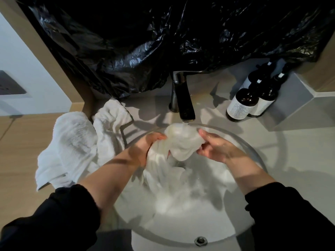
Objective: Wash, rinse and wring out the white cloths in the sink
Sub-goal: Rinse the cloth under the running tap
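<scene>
Two bare forearms in view, no gloves. Black sleeves, both pushed up to about mid-forearm: left sleeve (59, 214), right sleeve (290, 212). Fabric looks soft and matte, maybe knit or fleece, too dark to tell. Left hand (145, 145) and right hand (213, 145) bare, wet sheen on the right. No rings or watch visible.

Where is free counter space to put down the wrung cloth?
The counter is bare right of the sink, in front of the bottles. The left side is crowded with white towels. Both hands hold the cloth under the faucet.
</scene>
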Tool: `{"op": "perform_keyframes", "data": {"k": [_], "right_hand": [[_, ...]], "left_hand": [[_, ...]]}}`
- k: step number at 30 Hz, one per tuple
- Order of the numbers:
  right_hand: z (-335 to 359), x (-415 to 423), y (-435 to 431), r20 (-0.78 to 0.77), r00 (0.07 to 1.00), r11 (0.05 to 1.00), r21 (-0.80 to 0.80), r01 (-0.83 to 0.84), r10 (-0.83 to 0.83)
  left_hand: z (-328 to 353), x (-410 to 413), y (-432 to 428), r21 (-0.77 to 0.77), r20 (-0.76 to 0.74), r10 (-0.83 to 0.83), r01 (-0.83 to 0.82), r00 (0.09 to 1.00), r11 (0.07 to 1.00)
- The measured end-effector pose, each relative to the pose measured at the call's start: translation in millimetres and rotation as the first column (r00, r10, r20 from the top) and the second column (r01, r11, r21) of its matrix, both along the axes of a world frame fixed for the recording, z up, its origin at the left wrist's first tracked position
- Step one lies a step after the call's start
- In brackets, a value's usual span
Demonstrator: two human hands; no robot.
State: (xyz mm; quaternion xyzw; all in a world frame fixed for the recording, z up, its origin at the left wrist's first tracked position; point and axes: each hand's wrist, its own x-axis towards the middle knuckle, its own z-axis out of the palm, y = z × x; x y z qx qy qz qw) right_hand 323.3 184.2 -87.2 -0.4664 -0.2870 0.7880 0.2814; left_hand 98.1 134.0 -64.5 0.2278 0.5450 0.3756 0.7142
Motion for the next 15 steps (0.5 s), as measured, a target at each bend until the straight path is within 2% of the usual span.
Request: {"op": "perform_keyframes", "data": {"k": [2,3,5,6,8,10,11,13,15], "right_hand": [[4,-8,2,0.137,0.987,0.995,0.072,0.075,-0.085],[6,-11,3,0.151,0.981,0.990,0.092,0.107,-0.120],[7,-14,3,0.094,0.975,0.978,0.077,0.196,-0.203],[7,-15,2,0.040,0.970,0.970,0.047,0.236,-0.238],[9,-17,-1,-0.010,0.951,0.951,0.009,0.308,-0.308],[8,-21,-1,0.070,0.920,0.923,0.023,0.385,-0.385],[8,-25,-4,0.142,0.892,0.903,0.049,0.427,-0.429],[1,-40,-10,0.268,0.788,0.832,0.183,0.524,-0.555],[-3,-65,-23,0.340,0.689,0.762,0.400,0.509,-0.640]], "left_hand": [[-1,2,3,-0.025,0.118,0.000,0.003,0.993,1.000],[-2,4,4,-0.054,0.141,-0.016,0.024,0.990,0.998],[1,7,4,-0.132,0.015,-0.051,0.053,0.999,0.990],[-1,6,6,-0.115,-0.079,-0.048,0.039,0.996,0.993],[-7,2,11,0.017,-0.252,-0.015,0.020,0.968,1.000],[-4,-2,6,0.089,-0.251,-0.026,0.050,0.968,0.995],[1,-3,0,0.097,-0.176,-0.055,0.073,0.983,0.993],[6,-1,-5,0.123,-0.069,-0.123,0.130,0.990,0.984],[9,9,-3,0.160,-0.103,-0.092,0.108,0.990,0.981]]}}
